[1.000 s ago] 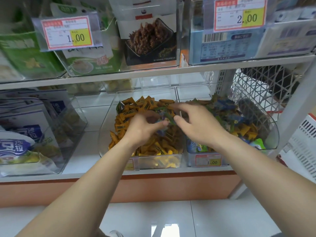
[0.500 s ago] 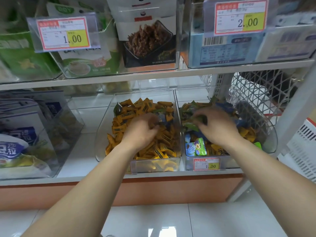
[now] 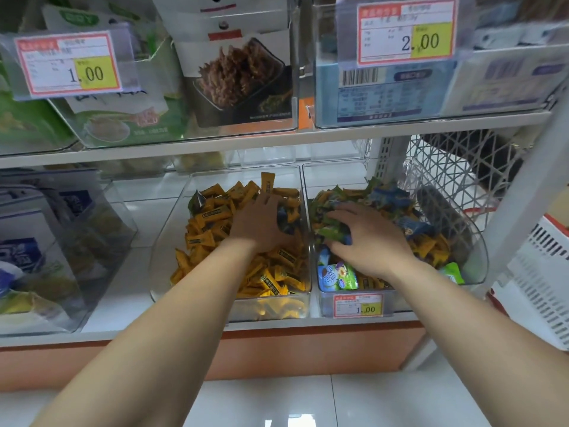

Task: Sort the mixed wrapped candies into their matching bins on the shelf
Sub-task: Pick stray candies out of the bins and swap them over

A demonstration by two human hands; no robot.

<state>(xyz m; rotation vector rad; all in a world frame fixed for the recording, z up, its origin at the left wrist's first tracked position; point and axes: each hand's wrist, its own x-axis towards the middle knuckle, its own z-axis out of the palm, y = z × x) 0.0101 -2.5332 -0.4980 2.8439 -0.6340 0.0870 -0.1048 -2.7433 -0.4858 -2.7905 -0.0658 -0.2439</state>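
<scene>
While both arms reach into the lower shelf, my left hand point(image 3: 261, 224) sits palm-down on the orange candies point(image 3: 215, 223), fingers curled into the pile near a dark blue wrapper point(image 3: 284, 218), and honestly I can't tell if it's pinching anything. My right hand point(image 3: 366, 238) is over in the next bin, fingers bent down around a bunch of green wrapped candies point(image 3: 331, 231), looks like it's clutching them but the fingertips are buried so I can't say for sure. Left bin point(image 3: 172, 229) is a clear plastic one, almost all orange wrappers with a dark green piece point(image 3: 195, 200) stuck at the back left. Right bin point(image 3: 478, 251) is touching it side by side and it's a real mix: green, blue, orange, plus a bigger green and blue packet point(image 3: 337, 277) standing against the front wall. A small 1.00 price tag point(image 3: 358, 306) is on the front of the right bin. Both bins sit on the white shelf point(image 3: 123, 288), with bagged snacks in a clear bin point(image 3: 61, 251) off to the left. Up top there's another shelf row with snack packs and two bigger price tags, 1.00 point(image 3: 67, 63) and 2.00 point(image 3: 406, 32). White wire mesh point(image 3: 446, 167) at the right behind the bins.
</scene>
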